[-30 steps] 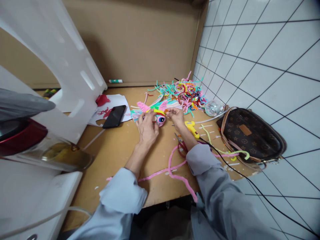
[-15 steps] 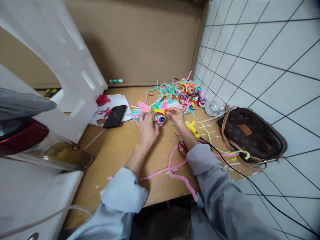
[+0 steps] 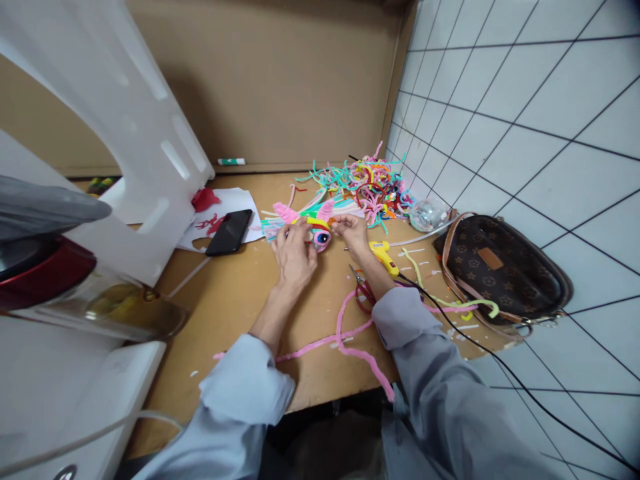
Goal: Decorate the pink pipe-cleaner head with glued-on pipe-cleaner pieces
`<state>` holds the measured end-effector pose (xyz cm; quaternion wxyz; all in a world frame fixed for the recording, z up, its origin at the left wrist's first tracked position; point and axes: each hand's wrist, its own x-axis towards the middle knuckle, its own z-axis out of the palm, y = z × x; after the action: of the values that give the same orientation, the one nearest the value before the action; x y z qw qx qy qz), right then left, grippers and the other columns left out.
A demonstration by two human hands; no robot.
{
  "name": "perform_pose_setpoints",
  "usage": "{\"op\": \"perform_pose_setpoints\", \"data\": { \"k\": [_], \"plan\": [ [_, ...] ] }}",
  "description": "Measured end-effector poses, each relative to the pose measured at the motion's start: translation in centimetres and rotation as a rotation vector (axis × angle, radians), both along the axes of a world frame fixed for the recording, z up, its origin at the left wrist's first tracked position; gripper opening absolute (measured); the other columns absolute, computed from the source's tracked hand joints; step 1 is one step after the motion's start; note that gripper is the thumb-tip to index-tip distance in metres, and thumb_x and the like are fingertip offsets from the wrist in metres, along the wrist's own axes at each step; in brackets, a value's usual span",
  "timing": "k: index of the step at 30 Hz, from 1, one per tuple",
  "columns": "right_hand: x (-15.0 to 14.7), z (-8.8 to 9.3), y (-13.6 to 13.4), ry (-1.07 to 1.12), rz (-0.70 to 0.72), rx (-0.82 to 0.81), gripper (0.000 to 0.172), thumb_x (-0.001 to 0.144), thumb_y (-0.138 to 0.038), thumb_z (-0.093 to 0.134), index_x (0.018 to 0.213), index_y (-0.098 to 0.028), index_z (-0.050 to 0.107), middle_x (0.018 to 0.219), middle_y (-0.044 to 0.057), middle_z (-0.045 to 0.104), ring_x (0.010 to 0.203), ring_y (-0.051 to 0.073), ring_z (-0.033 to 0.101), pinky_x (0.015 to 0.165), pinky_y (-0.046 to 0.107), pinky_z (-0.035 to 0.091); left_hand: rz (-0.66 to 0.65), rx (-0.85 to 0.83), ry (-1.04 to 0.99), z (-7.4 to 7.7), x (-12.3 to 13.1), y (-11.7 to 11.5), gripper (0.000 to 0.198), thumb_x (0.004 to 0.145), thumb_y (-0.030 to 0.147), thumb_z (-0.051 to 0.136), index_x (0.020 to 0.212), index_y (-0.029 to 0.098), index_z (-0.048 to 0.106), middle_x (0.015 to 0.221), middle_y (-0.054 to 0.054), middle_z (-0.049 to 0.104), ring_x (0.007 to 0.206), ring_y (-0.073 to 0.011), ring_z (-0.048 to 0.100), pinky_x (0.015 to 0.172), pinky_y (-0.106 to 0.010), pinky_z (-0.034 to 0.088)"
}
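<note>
Well left of the yellow glue gun (image 3: 383,258) stood a clear container (image 3: 135,310) with a red top. A black phone (image 3: 229,232) lay partly over white paper (image 3: 245,198), also left of the gun, on the bench (image 3: 320,303). The left hand (image 3: 295,257), its fingers curled, gripped a pink-eared, big-eyed toy (image 3: 321,239) just left of the gun, while the right hand (image 3: 353,235), beside the gun, pinched the toy's right edge; an orange bit at those fingertips was too small to make out. A pink strip (image 3: 360,353) and red-handled scissors (image 3: 364,293), partly hidden by the right arm, lay nearer the wearer than the gun. Beyond it sprawled a tangled, many-coloured pile (image 3: 373,187); right of it sat a brown patterned bag (image 3: 507,267).
</note>
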<state>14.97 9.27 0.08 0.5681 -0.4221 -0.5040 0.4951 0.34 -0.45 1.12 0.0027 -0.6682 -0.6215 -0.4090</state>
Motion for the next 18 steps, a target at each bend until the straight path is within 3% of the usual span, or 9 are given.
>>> {"op": "perform_pose_setpoints", "data": {
  "k": [18],
  "plan": [
    [0.06,0.40,-0.43,0.049,-0.011,-0.033,0.019,0.051,-0.020,0.073,0.069,-0.021,0.067,0.059,-0.006,0.065,0.056,0.010,0.055,0.058,0.024,0.045,0.013,0.012,0.008,-0.18,0.01,-0.07,0.049,0.077,0.017,0.052,0.123,0.022,0.066,0.145,-0.008,0.063,0.129,-0.0351,0.049,0.106,-0.054,0.040]
  ]
}}
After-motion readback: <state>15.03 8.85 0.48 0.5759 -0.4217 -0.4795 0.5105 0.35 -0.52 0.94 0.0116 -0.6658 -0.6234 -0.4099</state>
